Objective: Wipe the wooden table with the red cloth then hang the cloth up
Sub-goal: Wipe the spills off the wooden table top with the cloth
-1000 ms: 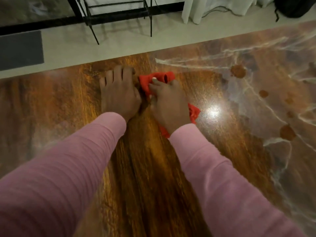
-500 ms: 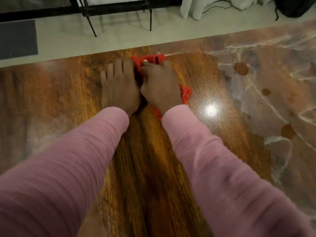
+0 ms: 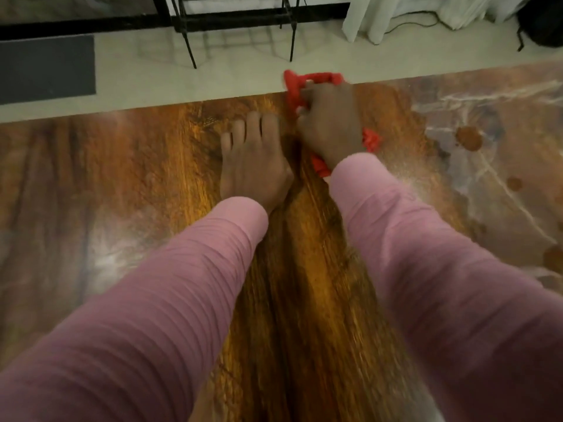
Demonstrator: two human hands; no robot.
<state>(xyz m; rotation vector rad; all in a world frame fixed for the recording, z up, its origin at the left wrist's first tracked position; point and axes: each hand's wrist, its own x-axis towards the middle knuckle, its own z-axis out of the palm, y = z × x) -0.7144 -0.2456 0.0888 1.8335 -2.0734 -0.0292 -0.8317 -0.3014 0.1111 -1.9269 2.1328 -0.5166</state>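
Closest to the camera are two sleeves, both pink ribbed knit: the left sleeve and the right sleeve, one per arm, reaching forward over the desk. The desk is one big glossy slab of orange-brown wood with long streaky grain. Its right side turns marbled, with whitish veins and at least three round brown blotches.

A bit further out, the left hand lies flat on the wood, palm down, fingers straight and close together, holding nothing. Just beside it and slightly further away, the right hand has its fingers curled around the one red cloth, gripping it bunched up. The cloth sits right at the far edge of the desk, with a rumpled loop poking out past the fingers over the edge and two more bits showing by the wrist. The fabric looks soft and crinkly, though it's kinda blurry.

Past the desk edge there's a pale smooth floor, with one dark grey rectangular mat on the left. Two thin black metal legs of some frame stand on the floor. Far right, there's a white curtain hanging in folds, one black cable and a black bag.
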